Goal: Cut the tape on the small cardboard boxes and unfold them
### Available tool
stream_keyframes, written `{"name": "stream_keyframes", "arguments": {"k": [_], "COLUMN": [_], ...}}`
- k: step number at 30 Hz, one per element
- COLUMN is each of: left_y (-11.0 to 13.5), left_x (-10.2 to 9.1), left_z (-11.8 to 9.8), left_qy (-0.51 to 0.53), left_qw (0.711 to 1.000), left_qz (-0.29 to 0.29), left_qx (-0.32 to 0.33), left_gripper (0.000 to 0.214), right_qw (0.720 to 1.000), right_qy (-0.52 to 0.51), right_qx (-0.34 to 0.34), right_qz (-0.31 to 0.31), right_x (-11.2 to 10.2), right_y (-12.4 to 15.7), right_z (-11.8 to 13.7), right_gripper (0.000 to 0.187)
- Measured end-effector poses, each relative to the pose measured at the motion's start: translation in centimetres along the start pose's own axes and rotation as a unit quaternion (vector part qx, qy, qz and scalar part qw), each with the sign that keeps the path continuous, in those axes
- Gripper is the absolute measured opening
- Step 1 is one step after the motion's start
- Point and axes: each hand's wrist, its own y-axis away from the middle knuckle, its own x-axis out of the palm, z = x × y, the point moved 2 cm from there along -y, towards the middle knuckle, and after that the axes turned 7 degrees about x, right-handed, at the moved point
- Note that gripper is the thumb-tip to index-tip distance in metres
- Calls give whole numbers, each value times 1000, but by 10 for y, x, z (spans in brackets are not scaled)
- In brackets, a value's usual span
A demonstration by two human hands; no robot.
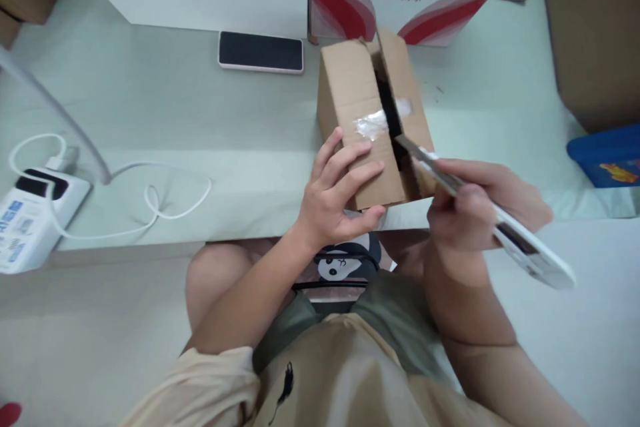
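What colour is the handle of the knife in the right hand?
White with a dark strip, on the knife; head view.

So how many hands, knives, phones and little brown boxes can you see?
Hands: 2, left hand and right hand
Knives: 1, the knife
Phones: 1, the phone
Little brown boxes: 1, the box
Total: 5

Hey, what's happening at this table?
A person works on a small cardboard box at a table. The left hand lies flat on its top, while the right hand grips a utility knife with the blade in the gap between the flaps. The clear tape across the seam looks partly cut.
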Motion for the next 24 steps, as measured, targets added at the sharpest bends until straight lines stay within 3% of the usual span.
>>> {"name": "stream_keyframes", "arguments": {"k": [3,5,7,10,12,14,21,24], "left_y": [-2,-5,-7,-9,-7,-3,5,1], "left_x": [-6,-12,-21,-33,-39,-42,-43,-44], "left_z": [5,11,18,28,35,40,45,44], "left_qy": [-6,-11,4,38,51,56,32,36], "left_qw": [1000,999,999,997,994,991,988,985], "left_qz": [15,32,40,44,46,30,-15,-43], "left_qx": [-14,-25,-35,-51,-80,-116,-150,-164], "left_gripper": [51,51,52,52,52,55,80,68], "right_qw": [977,952,964,992,979,961,933,939], "right_qy": [-62,-89,-68,85,185,251,339,326], "right_qx": [-48,-69,-76,37,89,101,97,86], "right_qz": [-199,-283,-247,-81,10,60,65,66], "right_x": [2,7,11,12,9,7,13,18], "right_y": [-5,-16,-31,-47,-49,-49,-48,-45], "right_z": [-2,-20,-49,-101,-128,-144,-148,-139], "right_gripper": [20,19,18,31,45,53,59,51]}}
